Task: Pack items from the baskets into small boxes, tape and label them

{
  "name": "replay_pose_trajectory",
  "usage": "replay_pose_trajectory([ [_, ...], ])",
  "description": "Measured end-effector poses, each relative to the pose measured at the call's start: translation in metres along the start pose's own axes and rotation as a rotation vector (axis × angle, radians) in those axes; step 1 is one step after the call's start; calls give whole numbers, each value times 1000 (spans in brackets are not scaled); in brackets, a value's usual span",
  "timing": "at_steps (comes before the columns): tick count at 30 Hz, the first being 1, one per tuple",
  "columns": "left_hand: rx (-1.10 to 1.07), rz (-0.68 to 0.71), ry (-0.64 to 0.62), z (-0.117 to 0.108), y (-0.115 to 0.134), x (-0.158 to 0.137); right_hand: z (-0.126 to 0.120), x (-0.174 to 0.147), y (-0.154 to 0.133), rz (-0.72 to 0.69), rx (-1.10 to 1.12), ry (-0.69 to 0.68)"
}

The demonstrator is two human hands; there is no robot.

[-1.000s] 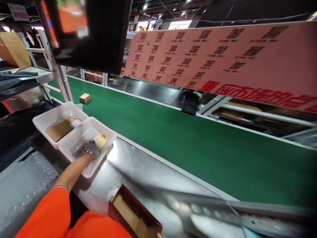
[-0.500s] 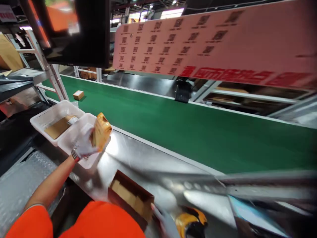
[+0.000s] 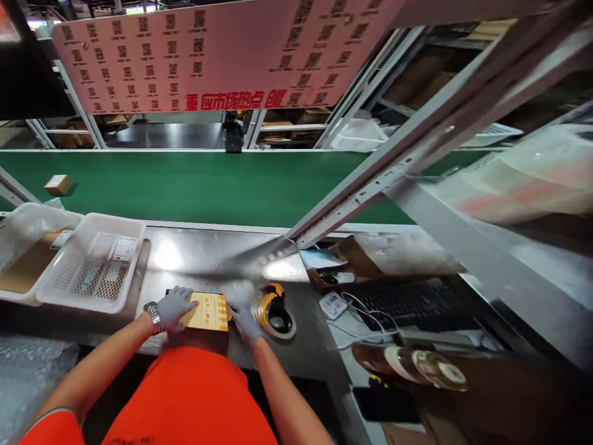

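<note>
My left hand, in a pale grey glove with a metal watch at the wrist, grips the left part of a yellow box with printed orange marks. The yellow box lies at the opening of a brown cardboard carton, close to my body; how deep it sits inside I cannot tell. At the carton's right end, my gloved right hand has its fingers against the edge, holding the carton. Just right of that hand is a yellow and black tape dispenser with a roll of tape.
Left on the metal bench stands a white plastic basket holding labelled packets, beside another basket with a flat brown parcel. Beyond runs a green conveyor carrying a small carton. A slanted metal post and keyboard are right.
My left hand has brought the yellow box from above the baskets rightward and down to the brown carton. My right hand stays at the carton's end. The view has swung right.
</note>
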State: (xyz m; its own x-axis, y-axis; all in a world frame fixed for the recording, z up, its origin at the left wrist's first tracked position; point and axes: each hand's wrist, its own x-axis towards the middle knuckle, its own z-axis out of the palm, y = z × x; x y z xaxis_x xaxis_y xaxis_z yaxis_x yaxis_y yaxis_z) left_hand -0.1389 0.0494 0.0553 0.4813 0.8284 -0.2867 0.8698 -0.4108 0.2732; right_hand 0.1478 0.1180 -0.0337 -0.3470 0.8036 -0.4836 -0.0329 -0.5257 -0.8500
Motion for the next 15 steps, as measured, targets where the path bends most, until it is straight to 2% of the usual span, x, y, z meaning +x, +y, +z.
replay_pose_trajectory([
  [5, 0, -66, -43, 8, 1, -2, -1, 3, 11, 12, 50, 12],
  [9, 35, -131, -71, 2, 0, -10, -4, 8, 15, 1, 55, 45],
  [12, 31, -158, -25, 0, 11, -15, -5, 10, 16, 33, 38, 49],
  [15, -47, -144, -1, 3, 30, -7, -5, 8, 15, 44, 20, 16],
])
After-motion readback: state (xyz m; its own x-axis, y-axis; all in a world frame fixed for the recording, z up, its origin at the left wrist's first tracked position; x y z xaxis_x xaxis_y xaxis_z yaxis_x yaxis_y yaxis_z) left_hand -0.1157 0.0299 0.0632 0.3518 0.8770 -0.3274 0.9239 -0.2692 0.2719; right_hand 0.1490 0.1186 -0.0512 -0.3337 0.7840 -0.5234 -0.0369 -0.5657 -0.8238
